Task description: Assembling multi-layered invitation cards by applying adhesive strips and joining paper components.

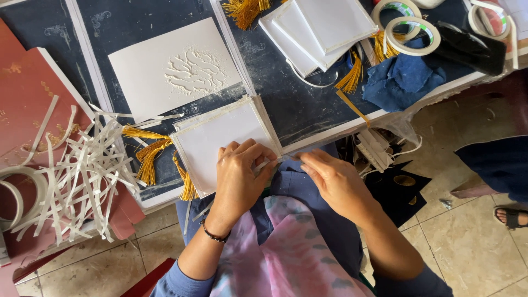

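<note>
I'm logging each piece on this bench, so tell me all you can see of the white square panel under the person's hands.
The white square panel looks like card or padded board, plain and matt, with a paler border strip along its edges. It lies flat and turned at an angle on the dark table top, near the front edge. Gold tassels stick out at its left side. The left hand presses its lower right corner; the right hand pinches a thin strip beside that corner.

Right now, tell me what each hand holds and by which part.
The left hand presses on the white square card at its lower right corner, pinching a thin white strip there. The right hand grips that strip's other end, at the table edge.
</note>
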